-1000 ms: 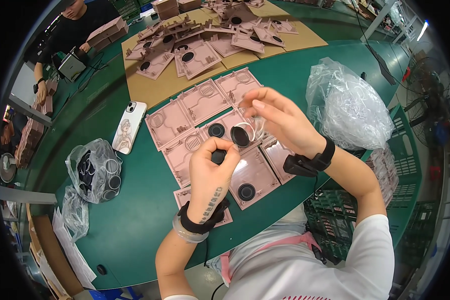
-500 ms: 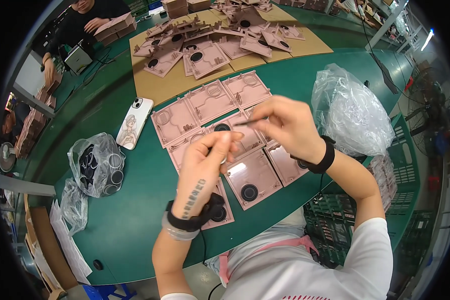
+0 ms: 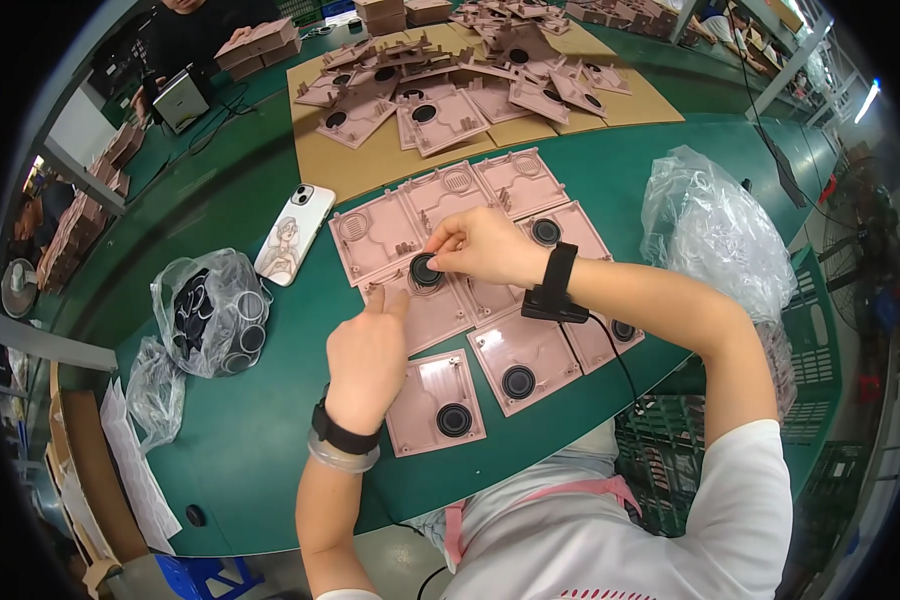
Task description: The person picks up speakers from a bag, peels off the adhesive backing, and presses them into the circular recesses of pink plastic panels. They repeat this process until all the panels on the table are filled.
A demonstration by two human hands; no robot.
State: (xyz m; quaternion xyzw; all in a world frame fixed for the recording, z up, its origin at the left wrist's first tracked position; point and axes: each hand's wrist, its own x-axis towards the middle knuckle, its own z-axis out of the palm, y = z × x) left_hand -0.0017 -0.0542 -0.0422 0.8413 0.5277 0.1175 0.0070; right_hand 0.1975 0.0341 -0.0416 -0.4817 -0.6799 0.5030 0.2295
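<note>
A round black disc (image 3: 424, 268) with a ringed face is pinched in the right hand (image 3: 478, 250) at the upper-left part of a dusty-pink plastic panel (image 3: 432, 322), lying flat on the green counter (image 3: 255, 420), left hand (image 3: 367, 362) at its left side.

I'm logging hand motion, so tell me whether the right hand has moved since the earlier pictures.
Yes: the right hand has moved left, closer to the white phone.
</note>
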